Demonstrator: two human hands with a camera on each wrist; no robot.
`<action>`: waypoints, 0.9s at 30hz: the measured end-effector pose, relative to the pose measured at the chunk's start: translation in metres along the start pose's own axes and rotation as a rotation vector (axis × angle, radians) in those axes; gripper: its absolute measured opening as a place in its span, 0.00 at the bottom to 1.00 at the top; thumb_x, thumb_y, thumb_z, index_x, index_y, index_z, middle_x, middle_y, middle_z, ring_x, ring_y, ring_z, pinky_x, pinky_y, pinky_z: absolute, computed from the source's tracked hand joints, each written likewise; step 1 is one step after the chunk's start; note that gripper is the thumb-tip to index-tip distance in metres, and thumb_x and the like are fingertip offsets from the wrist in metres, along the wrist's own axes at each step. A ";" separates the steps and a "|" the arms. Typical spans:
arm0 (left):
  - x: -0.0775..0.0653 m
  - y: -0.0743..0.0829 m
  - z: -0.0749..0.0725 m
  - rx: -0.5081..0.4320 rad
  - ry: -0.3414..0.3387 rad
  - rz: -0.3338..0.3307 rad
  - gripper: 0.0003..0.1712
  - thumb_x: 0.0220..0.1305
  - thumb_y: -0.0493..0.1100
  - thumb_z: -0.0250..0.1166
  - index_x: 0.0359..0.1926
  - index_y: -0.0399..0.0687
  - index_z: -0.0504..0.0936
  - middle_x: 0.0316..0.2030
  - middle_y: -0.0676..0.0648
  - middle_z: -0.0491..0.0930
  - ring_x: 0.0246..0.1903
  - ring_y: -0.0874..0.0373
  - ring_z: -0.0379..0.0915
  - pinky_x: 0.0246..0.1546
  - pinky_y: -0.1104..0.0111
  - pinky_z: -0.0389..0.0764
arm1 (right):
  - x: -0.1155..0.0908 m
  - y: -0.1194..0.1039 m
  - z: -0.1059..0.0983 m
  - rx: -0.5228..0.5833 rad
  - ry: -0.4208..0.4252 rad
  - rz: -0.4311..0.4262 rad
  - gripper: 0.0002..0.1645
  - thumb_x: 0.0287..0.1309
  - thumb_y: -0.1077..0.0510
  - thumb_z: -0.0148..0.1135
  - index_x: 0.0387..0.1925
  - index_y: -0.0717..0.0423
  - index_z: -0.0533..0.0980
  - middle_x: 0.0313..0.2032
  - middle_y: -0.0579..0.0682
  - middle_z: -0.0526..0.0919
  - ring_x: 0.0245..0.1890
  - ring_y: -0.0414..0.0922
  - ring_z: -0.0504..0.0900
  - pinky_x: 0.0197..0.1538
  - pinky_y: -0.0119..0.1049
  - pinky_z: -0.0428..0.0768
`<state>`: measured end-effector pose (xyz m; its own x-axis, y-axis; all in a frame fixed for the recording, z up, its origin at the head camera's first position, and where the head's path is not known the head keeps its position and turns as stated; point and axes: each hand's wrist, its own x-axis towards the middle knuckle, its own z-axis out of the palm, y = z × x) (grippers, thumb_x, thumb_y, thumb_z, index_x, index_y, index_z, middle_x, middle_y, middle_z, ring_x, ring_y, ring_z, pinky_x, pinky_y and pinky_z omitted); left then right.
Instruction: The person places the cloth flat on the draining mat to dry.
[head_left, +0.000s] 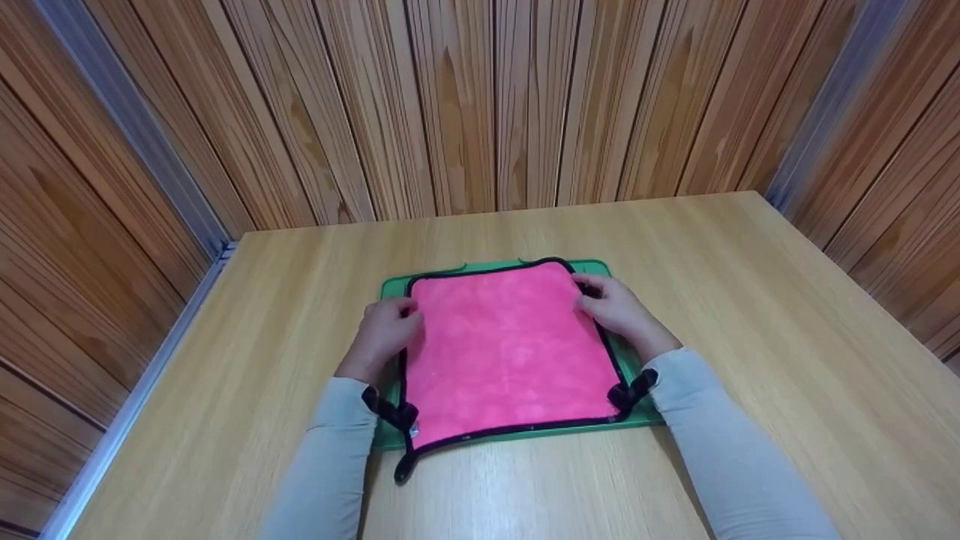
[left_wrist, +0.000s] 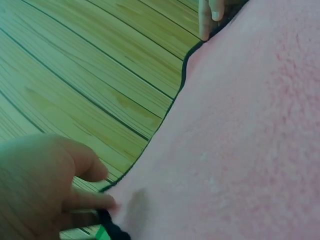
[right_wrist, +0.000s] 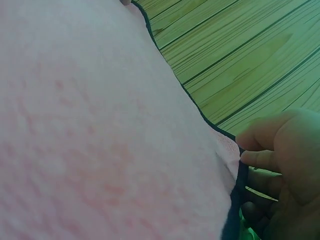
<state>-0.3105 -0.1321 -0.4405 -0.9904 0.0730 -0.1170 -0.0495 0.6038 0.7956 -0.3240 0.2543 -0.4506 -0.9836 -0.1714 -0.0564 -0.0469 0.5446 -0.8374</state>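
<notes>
A square pink cloth (head_left: 510, 345) with a black bound edge is spread out flat; its surface looks fuzzy in both wrist views. My left hand (head_left: 382, 334) pinches its left edge near the upper corner. On the opposite side, my right hand (head_left: 619, 311) holds the right edge between thumb and fingers, as the right wrist view shows at the black binding (right_wrist: 241, 175). A black loop (head_left: 405, 466) sticks out from the lower left corner. Under the cloth lies a green board (head_left: 394, 287), mostly hidden, its border showing around the sides.
Everything lies on a light wooden table (head_left: 750, 300). Wood-panelled walls (head_left: 480, 105) stand behind it and at both sides. Black straps (head_left: 634, 390) sit at my wrists and overlap the cloth's sides in the head view.
</notes>
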 end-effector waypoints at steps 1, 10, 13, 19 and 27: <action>0.001 -0.001 0.000 -0.017 0.003 0.009 0.30 0.85 0.45 0.55 0.79 0.36 0.77 0.78 0.33 0.75 0.73 0.43 0.73 0.80 0.49 0.77 | 0.000 0.000 0.000 0.004 0.012 -0.005 0.37 0.83 0.58 0.54 0.87 0.62 0.63 0.85 0.70 0.65 0.86 0.66 0.64 0.89 0.63 0.63; 0.008 -0.011 0.003 -0.041 0.098 0.098 0.31 0.84 0.44 0.57 0.82 0.40 0.74 0.84 0.36 0.69 0.87 0.37 0.58 0.88 0.45 0.66 | 0.002 0.004 0.000 0.019 0.076 -0.066 0.36 0.83 0.60 0.54 0.86 0.65 0.63 0.86 0.71 0.63 0.87 0.69 0.62 0.89 0.65 0.62; 0.006 -0.015 0.005 0.056 0.048 0.072 0.35 0.84 0.47 0.56 0.85 0.41 0.69 0.87 0.35 0.63 0.89 0.33 0.53 0.90 0.41 0.60 | 0.001 0.006 0.000 -0.044 0.043 -0.066 0.37 0.83 0.59 0.55 0.86 0.67 0.62 0.86 0.73 0.61 0.89 0.70 0.57 0.90 0.66 0.58; 0.001 -0.016 0.006 0.157 -0.065 0.033 0.44 0.81 0.50 0.58 0.89 0.40 0.59 0.91 0.33 0.53 0.91 0.31 0.43 0.91 0.36 0.52 | 0.002 0.008 0.002 -0.148 -0.014 -0.090 0.39 0.82 0.58 0.57 0.84 0.71 0.62 0.86 0.76 0.59 0.89 0.73 0.53 0.91 0.69 0.54; -0.004 -0.018 0.004 0.198 -0.100 0.062 0.47 0.80 0.51 0.60 0.90 0.39 0.55 0.91 0.31 0.49 0.92 0.30 0.34 0.91 0.32 0.45 | 0.001 0.002 0.002 -0.223 -0.093 -0.038 0.44 0.83 0.53 0.58 0.87 0.72 0.57 0.88 0.74 0.51 0.90 0.73 0.47 0.91 0.69 0.52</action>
<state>-0.3050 -0.1400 -0.4572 -0.9726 0.1873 -0.1378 0.0470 0.7390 0.6721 -0.3245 0.2533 -0.4533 -0.9606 -0.2642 -0.0859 -0.1305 0.7021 -0.7000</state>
